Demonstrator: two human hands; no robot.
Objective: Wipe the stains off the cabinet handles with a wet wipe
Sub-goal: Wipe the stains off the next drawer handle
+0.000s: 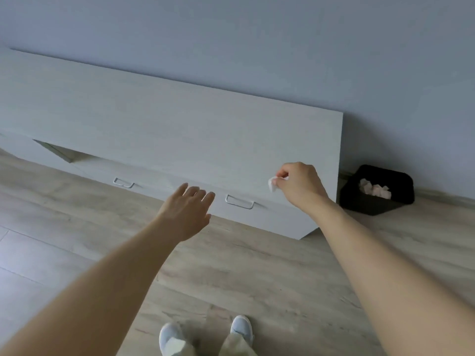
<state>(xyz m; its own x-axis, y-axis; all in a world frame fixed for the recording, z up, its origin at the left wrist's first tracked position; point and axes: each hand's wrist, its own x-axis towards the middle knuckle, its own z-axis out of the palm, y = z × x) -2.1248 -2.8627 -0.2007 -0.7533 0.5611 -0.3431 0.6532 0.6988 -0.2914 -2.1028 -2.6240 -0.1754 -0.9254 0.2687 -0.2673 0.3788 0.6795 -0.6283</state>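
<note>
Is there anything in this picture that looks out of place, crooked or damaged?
One thing: at the left of the cabinet a door or flap stands ajar, with a dark wedge-shaped gap, while the fronts with the two handles are closed. Nothing looks spilled or broken.

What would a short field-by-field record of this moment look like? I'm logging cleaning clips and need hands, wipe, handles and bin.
left hand: open, fingers straight, holding nothing
right hand: pinches the wet wipe
handles: near handle, far handle, both untouched
cabinet: low, pale, against the wall
bin: black, on the floor at the cabinet's right end, crumpled wipes inside
</note>
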